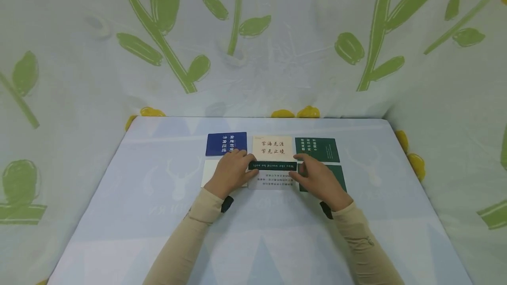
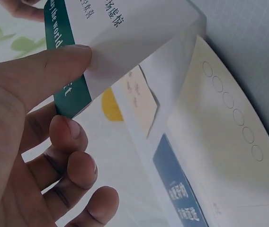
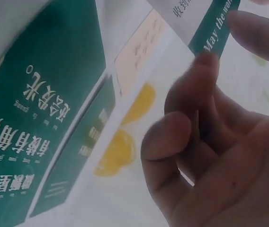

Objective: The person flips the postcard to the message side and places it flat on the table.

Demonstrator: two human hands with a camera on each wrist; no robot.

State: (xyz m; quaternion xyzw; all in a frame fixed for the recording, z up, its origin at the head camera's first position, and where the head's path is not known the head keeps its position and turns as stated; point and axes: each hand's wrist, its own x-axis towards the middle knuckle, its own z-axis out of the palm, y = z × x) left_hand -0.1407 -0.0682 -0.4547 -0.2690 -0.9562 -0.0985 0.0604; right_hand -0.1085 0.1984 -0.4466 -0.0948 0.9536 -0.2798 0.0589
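Both hands hold one card, pale grey with a dark green band (image 1: 272, 166) lettered in white, in the middle of the head view. My left hand (image 1: 231, 169) pinches its left end between thumb and index finger, the other fingers curled loosely below in the left wrist view. At the opposite end my right hand (image 1: 320, 182) pinches the band; the right wrist view shows its thumb and index finger there. Beyond the held card lies a cream card (image 1: 273, 144) with brown characters. A pale card (image 2: 229, 156) printed with several circles lies near the left hand.
A blue card (image 1: 217, 144) lies at the back left of the group. On the right are a dark green card (image 1: 322, 149) and another green card (image 1: 339, 177), partly behind the right hand. Flower-patterned cloth (image 1: 293, 69) rises behind the pale tabletop (image 1: 261, 228).
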